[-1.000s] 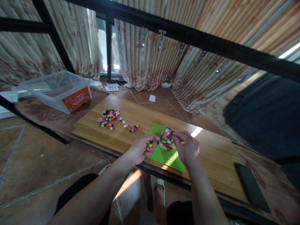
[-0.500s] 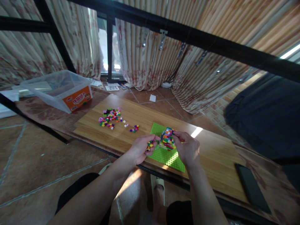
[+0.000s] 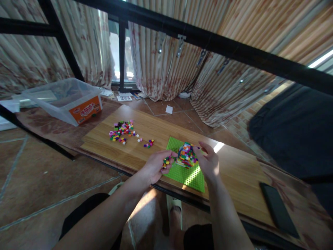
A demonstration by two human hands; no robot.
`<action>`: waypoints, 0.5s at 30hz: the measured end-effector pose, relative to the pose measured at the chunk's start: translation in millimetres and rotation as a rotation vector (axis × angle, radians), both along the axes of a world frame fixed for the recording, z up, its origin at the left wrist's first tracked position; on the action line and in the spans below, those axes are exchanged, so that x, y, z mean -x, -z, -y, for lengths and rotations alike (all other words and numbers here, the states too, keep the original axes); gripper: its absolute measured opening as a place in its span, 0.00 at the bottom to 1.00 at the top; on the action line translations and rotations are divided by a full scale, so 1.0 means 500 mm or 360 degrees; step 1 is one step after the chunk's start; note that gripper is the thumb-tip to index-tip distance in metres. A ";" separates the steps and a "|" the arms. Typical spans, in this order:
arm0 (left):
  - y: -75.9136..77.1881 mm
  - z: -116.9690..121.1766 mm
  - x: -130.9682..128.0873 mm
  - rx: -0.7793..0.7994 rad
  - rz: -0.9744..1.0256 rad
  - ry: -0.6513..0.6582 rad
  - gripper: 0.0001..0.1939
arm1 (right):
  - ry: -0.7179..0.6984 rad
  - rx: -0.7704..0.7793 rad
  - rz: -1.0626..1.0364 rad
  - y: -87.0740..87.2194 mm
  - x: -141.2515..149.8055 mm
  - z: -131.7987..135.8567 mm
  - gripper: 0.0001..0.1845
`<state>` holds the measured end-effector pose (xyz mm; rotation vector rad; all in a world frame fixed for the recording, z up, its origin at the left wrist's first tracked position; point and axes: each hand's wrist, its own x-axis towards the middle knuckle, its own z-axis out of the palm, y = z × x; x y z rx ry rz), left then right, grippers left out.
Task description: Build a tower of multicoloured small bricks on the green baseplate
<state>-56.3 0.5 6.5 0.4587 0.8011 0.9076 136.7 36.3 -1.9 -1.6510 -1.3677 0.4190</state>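
Note:
A green studded baseplate (image 3: pixel 194 178) lies on the wooden board, and on it stands a block-shaped build of many-coloured toy bricks (image 3: pixel 186 154). My left hand (image 3: pixel 158 165) is curled, palm up, around several small loose bricks (image 3: pixel 166 161), just left of the build. Its thumb and forefinger reach close to the build's left side. My right hand (image 3: pixel 208 158) is at the build's right side, thumb near or touching its upper right edge, the other fingers raised apart from the thumb. I see nothing held in it.
Loose bricks (image 3: pixel 122 131) lie heaped on the left of the wooden board (image 3: pixel 234 173), with a smaller group (image 3: pixel 148 143) nearer the baseplate. A clear plastic bin (image 3: pixel 62 100) with an orange label stands at far left. A dark phone-like slab (image 3: pixel 278 208) lies at right. A black metal bar (image 3: pixel 208 38) crosses above.
My right hand's fingers have opened and lifted away from the build's top right, where they were pinched before. My left hand stays in place with its bricks.

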 end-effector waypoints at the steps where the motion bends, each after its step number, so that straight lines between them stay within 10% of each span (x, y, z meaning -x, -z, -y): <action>1: -0.001 0.000 0.000 0.0002 -0.0003 -0.0001 0.08 | -0.0046 0.0044 -0.0069 0.007 -0.001 -0.004 0.28; 8: -0.002 0.002 0.000 0.0018 0.0009 -0.0008 0.08 | -0.0265 0.0220 -0.0452 0.022 0.001 -0.016 0.28; 15: -0.002 0.002 -0.001 0.0015 0.0012 -0.0020 0.08 | -0.0250 0.0135 -0.0141 0.012 0.002 -0.009 0.24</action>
